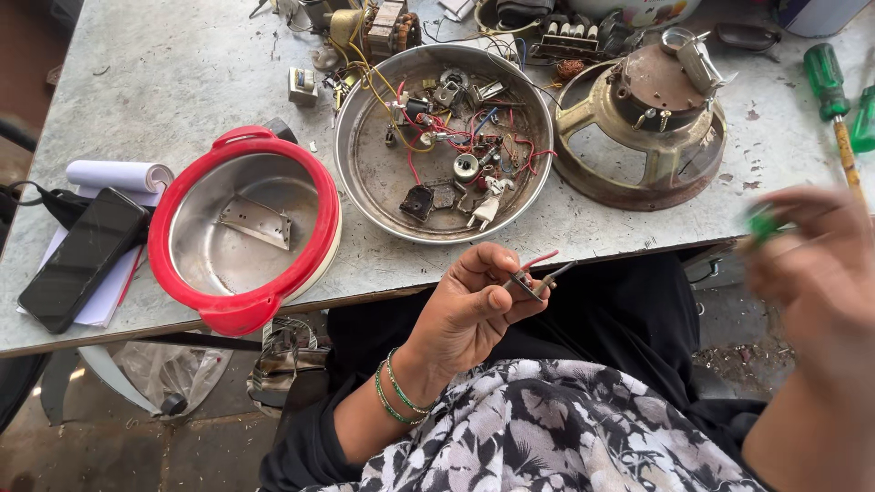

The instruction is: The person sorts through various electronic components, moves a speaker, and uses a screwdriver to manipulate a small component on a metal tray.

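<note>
My left hand (474,305) pinches a small metal part with a red wire (536,276) in front of the table edge, over my lap. My right hand (816,264) is blurred at the right edge, and its fingers close on a small green-handled tool (762,223). Just beyond my left hand, on the table, sits a round metal pan (365,178) filled with wires, switches and small electrical parts.
A red-rimmed steel pot body (241,228) sits left of the pan. A black phone (82,258) lies on papers at far left. A rusty speaker frame (643,128) and a green screwdriver (834,100) are at right. Coils and parts crowd the far edge.
</note>
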